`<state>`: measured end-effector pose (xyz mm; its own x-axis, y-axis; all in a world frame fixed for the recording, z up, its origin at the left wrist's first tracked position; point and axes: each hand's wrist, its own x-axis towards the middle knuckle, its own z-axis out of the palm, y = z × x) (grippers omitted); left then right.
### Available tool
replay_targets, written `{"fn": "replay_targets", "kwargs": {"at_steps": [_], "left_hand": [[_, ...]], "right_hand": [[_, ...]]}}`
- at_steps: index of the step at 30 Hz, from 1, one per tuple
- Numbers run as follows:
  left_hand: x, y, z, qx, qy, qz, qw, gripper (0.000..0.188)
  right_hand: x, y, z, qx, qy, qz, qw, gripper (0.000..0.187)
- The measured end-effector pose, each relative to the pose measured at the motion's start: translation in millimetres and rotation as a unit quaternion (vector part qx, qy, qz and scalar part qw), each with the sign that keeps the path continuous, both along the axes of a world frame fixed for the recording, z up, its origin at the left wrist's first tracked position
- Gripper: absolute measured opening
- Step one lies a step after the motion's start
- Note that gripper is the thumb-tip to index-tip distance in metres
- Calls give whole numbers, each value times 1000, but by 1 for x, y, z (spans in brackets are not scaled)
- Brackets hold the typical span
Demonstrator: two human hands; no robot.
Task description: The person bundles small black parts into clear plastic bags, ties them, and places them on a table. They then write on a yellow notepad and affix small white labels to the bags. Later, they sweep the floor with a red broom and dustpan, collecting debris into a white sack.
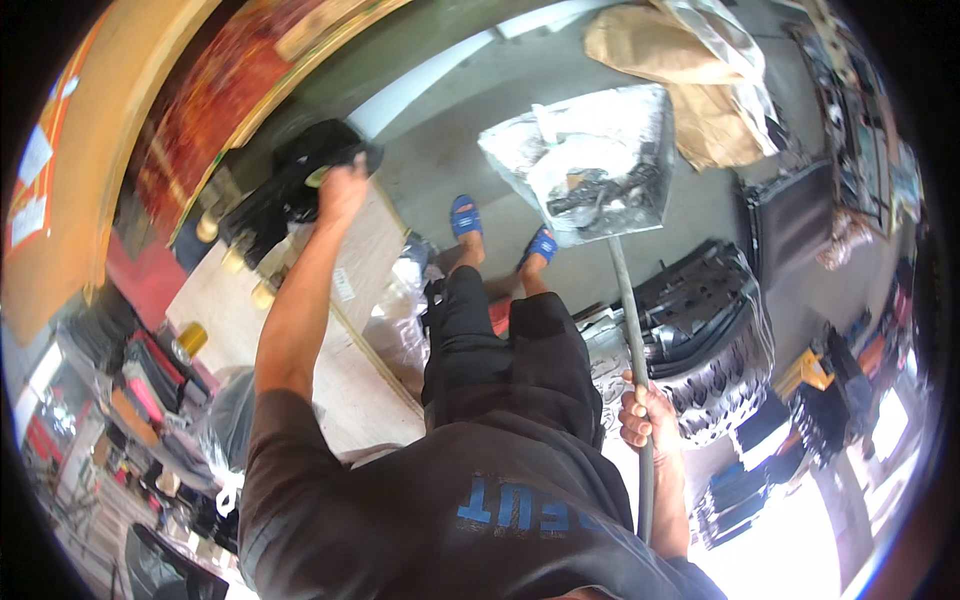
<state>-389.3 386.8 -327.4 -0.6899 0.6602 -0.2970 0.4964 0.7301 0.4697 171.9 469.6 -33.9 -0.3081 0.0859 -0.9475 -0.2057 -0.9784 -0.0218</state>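
Observation:
My right hand (650, 415) is wrapped around the long grey handle (628, 310) of a metal dustpan (610, 165). The pan hangs out ahead of my feet, with dark scraps and crumpled clear plastic (600, 195) in it. Off to the left, my bent left arm reaches out over a pale wooden board. My left hand (343, 192) is at a soft black bundle (320, 145), its fingers seeming closed on the near edge. Blur and the dark material hide part of that grip, and the bundle's kind cannot be made out.
The wooden board (375, 240) lies on my left, with yellowish spools (262, 293) along it. A brown sack (690, 85) lies on the grey floor ahead. Stacked black and silver parts (700, 340) stand close to my right leg. My feet wear blue slippers (465, 217).

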Motion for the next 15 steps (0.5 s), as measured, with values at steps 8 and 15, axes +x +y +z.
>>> {"fn": "replay_targets", "kwargs": {"at_steps": [8,15], "left_hand": [[-135,6,-36,104,70,315,941,52],[-148,-1,-28,-125,-76,101,984,67]], "right_hand": [[24,13,-5,63,-26,42,997,33],[13,1,-36,28,-81,-5,996,36]]}}
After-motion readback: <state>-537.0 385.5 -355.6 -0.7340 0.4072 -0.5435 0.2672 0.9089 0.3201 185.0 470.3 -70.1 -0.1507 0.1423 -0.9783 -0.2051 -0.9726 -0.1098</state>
